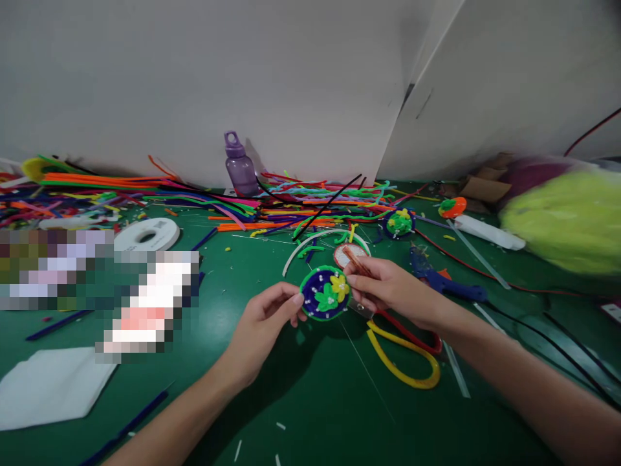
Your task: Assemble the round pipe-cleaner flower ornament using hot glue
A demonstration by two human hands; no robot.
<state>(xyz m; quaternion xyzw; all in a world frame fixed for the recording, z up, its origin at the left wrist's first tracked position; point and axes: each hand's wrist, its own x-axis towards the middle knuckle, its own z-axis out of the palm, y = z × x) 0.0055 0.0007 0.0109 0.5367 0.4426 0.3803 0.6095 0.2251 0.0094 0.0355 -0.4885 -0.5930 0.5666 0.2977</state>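
Observation:
My left hand (264,327) pinches the left edge of a small round craft disc (324,294), blue inside with a green rim and green and yellow pipe-cleaner flowers. My right hand (391,290) holds the disc's right edge, fingers closed, with a short copper-coloured pipe cleaner (356,261) sticking up from between them. The disc is lifted just above the green table (310,401). Under my right wrist lie scissors with red and yellow handles (405,359).
Heaps of coloured pipe cleaners (194,200) line the back wall beside a purple bottle (240,165). A white ribbon spool (147,234), a second flower disc (398,223), a blue glue gun (444,281), a white cloth (48,385) and yellow-green fluff (567,220) lie around.

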